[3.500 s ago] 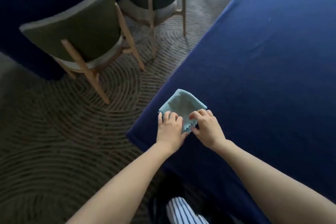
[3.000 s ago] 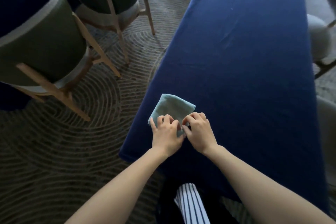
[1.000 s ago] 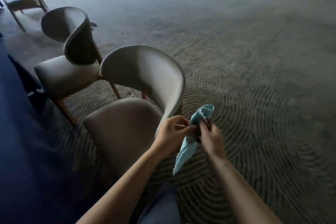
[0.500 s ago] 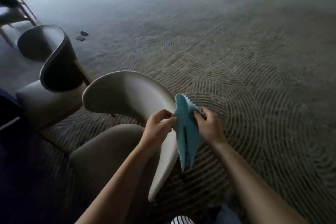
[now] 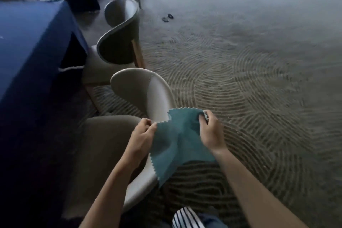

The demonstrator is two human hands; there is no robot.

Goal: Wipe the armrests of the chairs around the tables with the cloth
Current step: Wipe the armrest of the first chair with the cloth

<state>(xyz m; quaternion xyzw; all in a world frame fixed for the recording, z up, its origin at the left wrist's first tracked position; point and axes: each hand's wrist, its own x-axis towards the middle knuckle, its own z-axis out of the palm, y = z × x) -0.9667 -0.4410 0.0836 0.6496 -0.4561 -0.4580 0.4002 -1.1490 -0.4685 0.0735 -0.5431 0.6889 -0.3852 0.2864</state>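
From where I watch, the wiping looks not yet begun: the cloth (image 5: 178,142) is opened out in the air at the lower centre of the frame, and I judge this to be the readying step, with every armrest left to do. My left hand (image 5: 142,133) pinches the cloth's upper left edge, thumb against curled fingers; my right hand (image 5: 210,131) has its fingers curled round the upper right corner. The zigzag top edge runs roughly level between the two hands, and the cloth hangs from it, narrowing to a tip that points down and to the lower left; I would call its long axis the line from the right-hand corner down to that tip. It hangs in front of the pale curved armrest (image 5: 142,183) of the nearest chair (image 5: 140,87); whether it touches, I cannot tell. A second chair (image 5: 120,42) stands beyond, upper centre-left, beside the blue-covered table (image 5: 27,42) at the left.
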